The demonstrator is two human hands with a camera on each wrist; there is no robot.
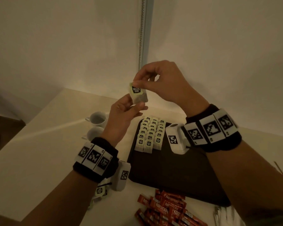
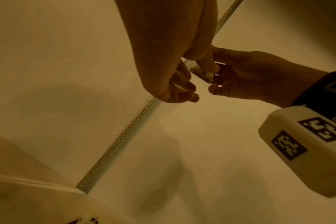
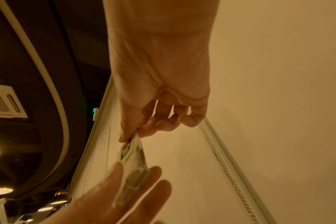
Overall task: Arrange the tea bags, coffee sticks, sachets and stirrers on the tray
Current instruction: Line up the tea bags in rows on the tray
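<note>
A tea bag with a pale green tag is held up in the air above the far end of the dark tray. My right hand pinches its top edge between thumb and forefinger. My left hand holds its lower end from below. In the right wrist view, the right hand pinches the tea bag and the left hand's fingers lie along it. In the left wrist view the tea bag shows only edge-on. Rows of tea bags lie on the tray's far left part.
Red coffee sticks lie in a heap in front of the tray. A few loose tea bags sit under my left wrist. Two white cups stand left of the tray. White items lie at the front right.
</note>
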